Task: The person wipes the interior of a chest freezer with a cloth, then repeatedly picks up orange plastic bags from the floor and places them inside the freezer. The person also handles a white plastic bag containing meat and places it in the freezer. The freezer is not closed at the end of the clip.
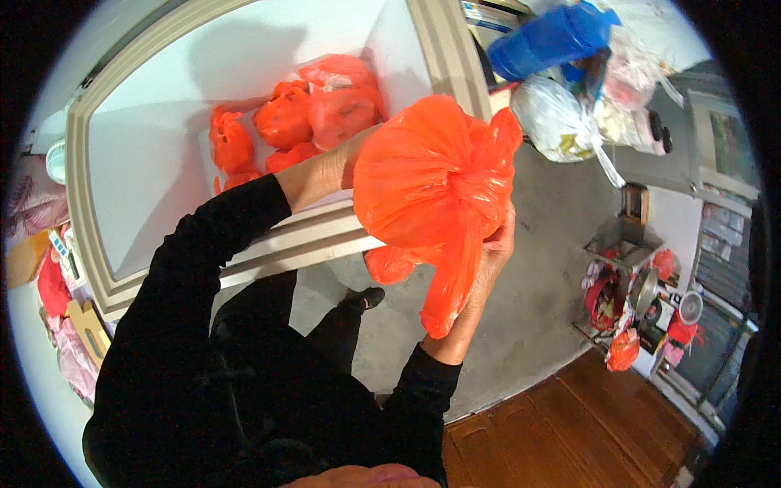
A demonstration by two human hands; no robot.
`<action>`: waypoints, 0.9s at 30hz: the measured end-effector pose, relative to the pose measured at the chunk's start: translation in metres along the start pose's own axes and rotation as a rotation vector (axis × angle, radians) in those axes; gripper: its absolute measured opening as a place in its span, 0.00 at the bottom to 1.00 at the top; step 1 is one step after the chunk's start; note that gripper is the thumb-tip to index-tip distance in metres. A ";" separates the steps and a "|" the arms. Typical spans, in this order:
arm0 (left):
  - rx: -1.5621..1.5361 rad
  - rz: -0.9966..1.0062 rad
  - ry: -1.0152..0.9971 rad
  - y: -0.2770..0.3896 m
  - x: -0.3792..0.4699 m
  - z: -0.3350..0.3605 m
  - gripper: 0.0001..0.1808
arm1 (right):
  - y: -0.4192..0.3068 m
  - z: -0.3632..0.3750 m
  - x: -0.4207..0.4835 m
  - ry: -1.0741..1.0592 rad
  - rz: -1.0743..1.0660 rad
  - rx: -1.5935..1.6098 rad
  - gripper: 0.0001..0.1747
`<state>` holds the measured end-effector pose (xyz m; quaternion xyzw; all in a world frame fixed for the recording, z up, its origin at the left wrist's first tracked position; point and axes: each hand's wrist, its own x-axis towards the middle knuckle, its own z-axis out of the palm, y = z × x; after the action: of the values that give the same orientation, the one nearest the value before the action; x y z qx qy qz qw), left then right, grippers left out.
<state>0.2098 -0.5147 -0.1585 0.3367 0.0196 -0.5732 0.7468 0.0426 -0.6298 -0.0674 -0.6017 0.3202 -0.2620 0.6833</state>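
Note:
A full, knotted orange-red plastic bag [415,177] is held up over the front rim of a chest freezer [305,244]. My right hand [501,235] grips the bag from its right side, near the knot. On the other side, my left hand [360,149] goes behind the bag at its left edge and bears it from there; its fingers are hidden. The bag's contents cannot be made out. Inside the freezer lie several more orange-red bags, among them a large bag [345,104], a round bag [284,116] and a narrow tied bag [230,140].
Right of the freezer, a blue plastic container [549,39] and a tied white plastic bag [552,119] lie on a surface. Farther right stands a rack [628,256] with pots and bags. A brown wooden panel [567,421] borders the grey floor [518,341]. A cardboard box [88,332] is at left.

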 end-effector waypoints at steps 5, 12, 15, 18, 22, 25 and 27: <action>0.139 -0.022 0.000 -0.008 0.001 0.054 0.20 | -0.001 -0.038 -0.011 0.066 -0.105 0.119 0.24; 0.214 0.049 -0.077 0.006 0.000 0.059 0.22 | -0.025 -0.061 -0.016 0.103 -0.199 -0.505 0.23; 0.186 -0.016 0.042 0.005 0.008 0.045 0.23 | -0.090 -0.069 -0.026 0.216 -0.446 -0.688 0.32; 0.130 -0.043 -0.043 -0.002 0.028 0.011 0.23 | -0.118 -0.043 -0.016 -0.029 -0.553 -0.763 0.37; 0.229 -0.012 -0.124 -0.004 0.030 0.018 0.25 | -0.084 -0.040 0.024 -0.235 -0.493 -0.918 0.22; 0.311 0.001 0.029 0.000 0.022 0.024 0.28 | -0.072 -0.056 0.036 0.017 -0.366 -0.637 0.09; 0.379 0.006 0.128 0.001 0.018 0.038 0.32 | -0.067 -0.075 0.043 0.063 -0.146 -0.088 0.07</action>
<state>0.2038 -0.5498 -0.1360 0.5072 -0.0420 -0.5419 0.6689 0.0163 -0.7204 -0.0113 -0.6445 0.3077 -0.3156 0.6248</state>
